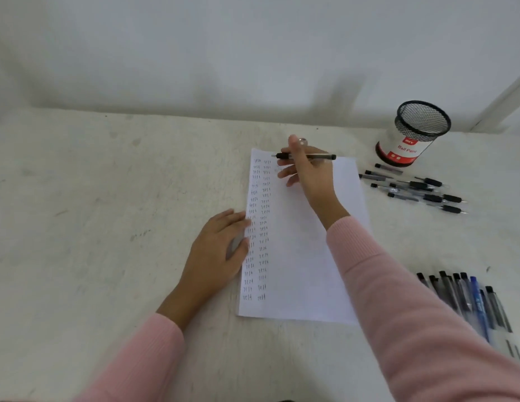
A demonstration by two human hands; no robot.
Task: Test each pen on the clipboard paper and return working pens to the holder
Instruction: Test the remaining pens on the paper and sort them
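Note:
A white sheet of paper [305,256] lies on the table, with two columns of small handwritten marks down its left side. My right hand [306,169] grips a black-tipped pen [322,156] near the sheet's top edge; the pen lies almost level with its tip pointing left. My left hand [221,250] rests flat on the paper's left edge. A black mesh pen holder [418,132] with a red-and-white label stands at the far right, and no pens show in it.
Several black pens [418,188] lie loose on the table just below the holder. Another group of pens [467,297], one of them blue, lies at the right near my sleeve. A white wall rises behind the table's far edge.

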